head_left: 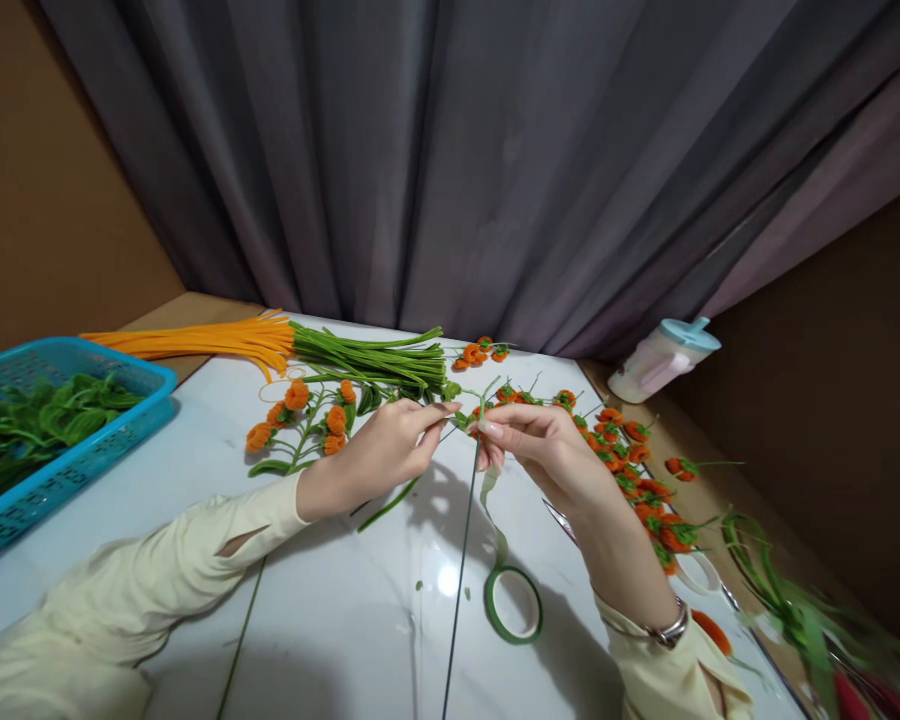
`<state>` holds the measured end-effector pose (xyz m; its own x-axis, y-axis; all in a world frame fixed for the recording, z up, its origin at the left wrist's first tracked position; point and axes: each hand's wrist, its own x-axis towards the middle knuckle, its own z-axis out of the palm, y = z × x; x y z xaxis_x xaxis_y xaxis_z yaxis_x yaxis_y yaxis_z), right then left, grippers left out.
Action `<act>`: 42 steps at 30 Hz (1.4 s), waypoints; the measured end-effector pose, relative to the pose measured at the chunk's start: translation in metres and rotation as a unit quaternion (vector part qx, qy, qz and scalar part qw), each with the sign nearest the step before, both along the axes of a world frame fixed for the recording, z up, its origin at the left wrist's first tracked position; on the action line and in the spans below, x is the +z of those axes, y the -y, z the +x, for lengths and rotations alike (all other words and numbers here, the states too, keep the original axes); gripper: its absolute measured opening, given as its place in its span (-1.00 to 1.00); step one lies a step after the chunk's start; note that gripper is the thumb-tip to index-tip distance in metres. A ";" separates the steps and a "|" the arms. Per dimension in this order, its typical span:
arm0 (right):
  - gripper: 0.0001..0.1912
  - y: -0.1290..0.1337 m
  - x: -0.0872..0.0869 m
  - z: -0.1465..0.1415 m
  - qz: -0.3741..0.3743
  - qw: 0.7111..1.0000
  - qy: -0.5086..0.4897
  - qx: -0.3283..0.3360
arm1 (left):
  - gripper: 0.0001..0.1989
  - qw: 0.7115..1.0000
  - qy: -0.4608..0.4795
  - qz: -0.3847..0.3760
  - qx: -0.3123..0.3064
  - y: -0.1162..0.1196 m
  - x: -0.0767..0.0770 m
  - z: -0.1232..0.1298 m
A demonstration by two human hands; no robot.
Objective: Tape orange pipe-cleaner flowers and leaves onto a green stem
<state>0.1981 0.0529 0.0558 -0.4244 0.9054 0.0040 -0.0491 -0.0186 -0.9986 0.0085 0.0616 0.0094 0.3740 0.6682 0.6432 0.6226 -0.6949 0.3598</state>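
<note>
My right hand (551, 445) pinches a long thin wire stem (463, 570), its top wound with pale green tape. From these fingers a strip of floral tape (489, 500) hangs down to a green tape roll (513, 604) lying on the table. My left hand (390, 448) is closed in a pinch just left of the stem. What sits between its fingertips is too small to make out; bits of green show beside them. Behind my left hand lies a branch with orange pumpkin-like heads (297, 395) and green leaves.
A blue basket (139, 385) of green leaves stands at left. Orange pipe cleaners (195, 340) and green pipe cleaners (367, 355) lie at the back. Many small orange heads (630, 480) spread along the right, near a lidded jug (660, 362) and green strips (780, 590).
</note>
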 end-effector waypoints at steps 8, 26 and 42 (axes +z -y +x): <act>-0.76 0.000 0.001 -0.001 0.003 1.000 0.015 -0.001 | -0.80 0.999 0.020 -0.026 0.002 0.000 0.003 -0.001; -0.80 0.003 0.002 -0.002 0.013 1.000 0.024 -0.007 | -0.88 0.877 0.270 -0.395 -0.047 -0.012 0.018 -0.003; -0.86 0.002 -0.002 -0.004 0.026 0.999 0.022 -0.002 | -0.66 0.785 0.359 -0.490 -0.122 -0.010 0.026 0.000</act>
<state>0.1945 0.0506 0.0540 -0.4210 0.9065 0.0326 -0.0041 0.0340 -0.9994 0.0083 0.0718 0.0356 0.3438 0.9385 -0.0313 -0.0934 0.0673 0.9934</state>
